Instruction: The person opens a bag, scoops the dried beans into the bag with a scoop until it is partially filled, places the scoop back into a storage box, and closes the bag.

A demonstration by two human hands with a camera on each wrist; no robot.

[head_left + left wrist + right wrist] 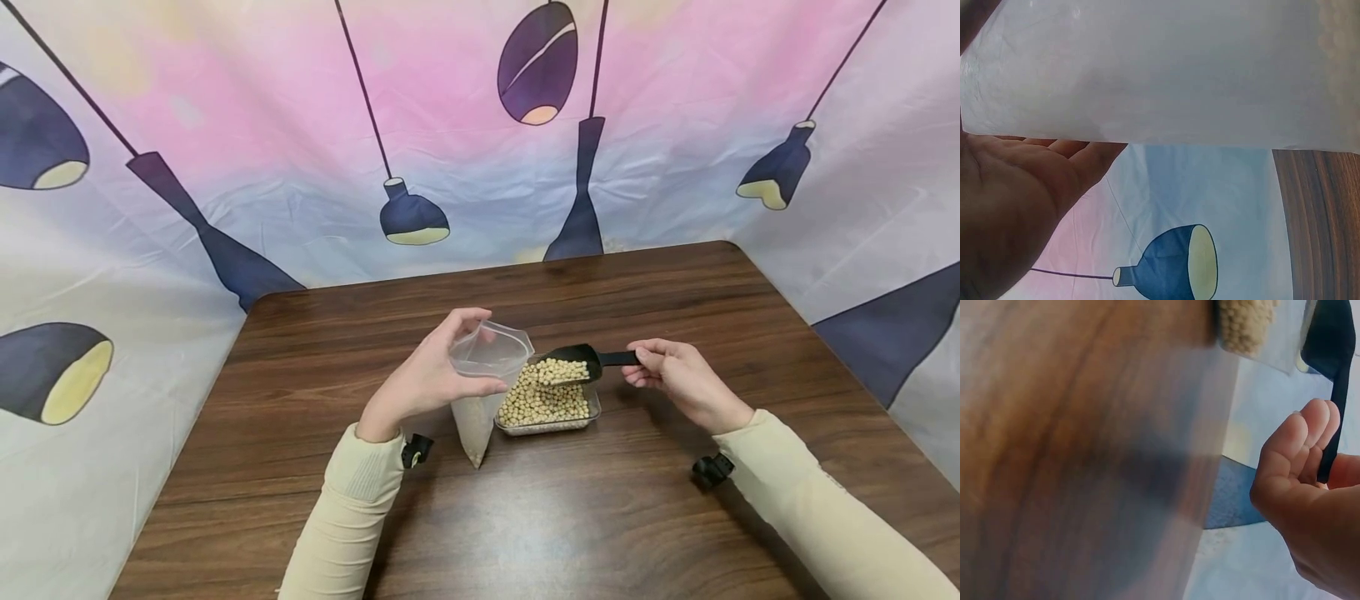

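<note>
Rib-cuffed sleeve (341, 512), translucent bag (491, 356), black scoop (589, 363), round beans (536, 406)

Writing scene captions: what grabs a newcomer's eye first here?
The black scoop of pale beans, held by the right hand above the clear tray on the table. Left of it, the left hand holds an open bag. Behind hangs a pastel backdrop printed with dark lamps.
</note>
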